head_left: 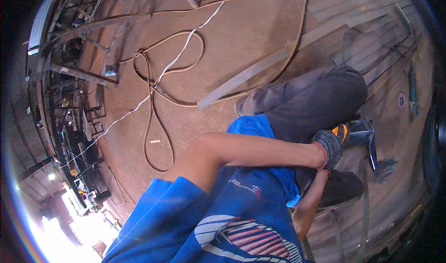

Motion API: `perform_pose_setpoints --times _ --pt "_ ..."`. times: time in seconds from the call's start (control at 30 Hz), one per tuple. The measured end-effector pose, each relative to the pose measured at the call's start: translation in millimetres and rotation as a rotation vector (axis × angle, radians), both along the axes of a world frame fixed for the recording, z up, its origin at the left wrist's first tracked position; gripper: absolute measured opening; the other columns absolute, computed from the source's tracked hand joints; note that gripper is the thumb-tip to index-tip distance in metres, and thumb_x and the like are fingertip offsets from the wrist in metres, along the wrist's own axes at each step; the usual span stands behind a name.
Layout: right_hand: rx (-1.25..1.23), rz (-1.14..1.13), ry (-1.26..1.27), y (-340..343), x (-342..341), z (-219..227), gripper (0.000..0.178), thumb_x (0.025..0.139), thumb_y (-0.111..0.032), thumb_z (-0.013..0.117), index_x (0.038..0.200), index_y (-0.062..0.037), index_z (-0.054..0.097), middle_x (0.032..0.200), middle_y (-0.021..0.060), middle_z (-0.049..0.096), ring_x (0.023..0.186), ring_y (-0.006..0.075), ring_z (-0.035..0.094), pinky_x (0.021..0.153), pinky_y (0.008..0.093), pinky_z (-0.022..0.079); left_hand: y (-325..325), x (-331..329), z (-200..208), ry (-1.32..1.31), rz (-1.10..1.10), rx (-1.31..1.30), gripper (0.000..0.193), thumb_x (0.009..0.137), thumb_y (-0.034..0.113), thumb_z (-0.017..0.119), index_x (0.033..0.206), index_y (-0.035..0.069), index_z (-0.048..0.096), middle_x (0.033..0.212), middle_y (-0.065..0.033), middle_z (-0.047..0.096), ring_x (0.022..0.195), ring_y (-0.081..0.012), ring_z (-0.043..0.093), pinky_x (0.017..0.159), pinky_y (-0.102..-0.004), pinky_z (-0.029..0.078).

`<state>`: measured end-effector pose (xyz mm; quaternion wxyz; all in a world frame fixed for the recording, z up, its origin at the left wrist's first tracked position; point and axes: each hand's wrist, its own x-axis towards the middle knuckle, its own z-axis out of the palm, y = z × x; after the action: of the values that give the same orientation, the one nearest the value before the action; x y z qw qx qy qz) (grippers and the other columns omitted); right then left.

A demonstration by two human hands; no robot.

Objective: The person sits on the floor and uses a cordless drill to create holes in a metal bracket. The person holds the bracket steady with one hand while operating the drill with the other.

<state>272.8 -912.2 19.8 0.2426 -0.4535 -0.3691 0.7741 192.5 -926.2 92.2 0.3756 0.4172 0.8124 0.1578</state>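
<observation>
My left hand [331, 146], in a dark grey knit glove with a red cuff, is closed in front of my knees. An orange patch shows at its fingers; whether that is the glove or a held thing I cannot make out. My right forearm [310, 202] comes up from below, and its wrist [322, 172] meets the left wrist. The right hand's fingers are hidden behind the left glove. Right beside the gloves is a grey, box-like metal piece [360, 135] with a bright bent edge. I cannot tell whether the hands touch it.
Long flat metal strips [260, 77] lie on the brown floor. A tan hose [174, 102] loops across it, crossed by a white cable [186, 46]. A small round disc [402, 100] and a dark green cylindrical object [412, 88] lie at the right. Metal racks [81, 74] stand at the left.
</observation>
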Motion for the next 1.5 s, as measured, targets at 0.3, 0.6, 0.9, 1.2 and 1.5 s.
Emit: perform_pose_setpoints --times 0.3,0.6,0.9,1.2,1.5 --pt "0.56 0.258 -0.202 -13.3 -15.7 115.7 0.02 0.076 -0.022 0.045 0.091 -0.0093 0.048 0.088 0.0073 0.048 0.084 0.0214 0.048 0.073 0.0374 0.034 -12.4 0.9 -49.0 -0.092 0.048 0.033 0.047 0.083 0.025 0.039 0.126 0.006 0.032 0.082 -0.02 0.06 0.07 -0.0342 0.06 0.06 -0.0443 0.046" --pt "1.293 0.922 0.325 -134.6 -174.2 252.5 0.012 0.07 -0.019 0.05 0.076 -0.0102 0.054 0.072 0.0071 0.052 0.071 0.021 0.052 0.062 0.0379 0.038 -4.6 -9.3 -14.0 -0.189 -0.159 0.033 0.047 0.084 0.027 0.041 0.126 0.007 0.031 0.087 -0.0183 0.06 0.074 -0.0335 0.059 0.063 -0.042 0.047" --pt "1.578 0.766 0.252 -139.9 -185.1 208.0 0.011 0.066 -0.021 0.053 0.064 -0.0124 0.059 0.059 0.0044 0.055 0.059 0.0205 0.055 0.05 0.0372 0.036 8.8 -5.6 -7.9 -0.083 -0.38 0.032 0.048 0.084 0.029 0.042 0.126 0.007 0.032 0.089 -0.0178 0.059 0.075 -0.0324 0.059 0.063 -0.0412 0.046" --pt "1.796 0.529 0.06 -168.9 -222.4 238.9 0.009 0.062 -0.022 0.056 0.063 -0.0127 0.058 0.059 0.0055 0.053 0.053 0.0234 0.05 0.049 0.0398 0.035 10.5 -10.6 1.0 -0.032 -0.447 0.044 0.049 0.083 0.03 0.043 0.125 0.007 0.033 0.092 -0.0173 0.058 0.076 -0.0313 0.059 0.064 -0.0403 0.046" --pt "1.694 0.48 0.099 -94.6 -169.4 213.6 0.021 0.066 -0.017 0.051 0.086 -0.0097 0.055 0.078 0.0098 0.054 0.075 0.0242 0.051 0.075 0.0439 0.039 -5.3 -32.7 0.0 0.011 -0.456 0.005 0.05 0.083 0.032 0.044 0.125 0.006 0.033 0.095 -0.0168 0.058 0.076 -0.0302 0.058 0.065 -0.0395 0.046"
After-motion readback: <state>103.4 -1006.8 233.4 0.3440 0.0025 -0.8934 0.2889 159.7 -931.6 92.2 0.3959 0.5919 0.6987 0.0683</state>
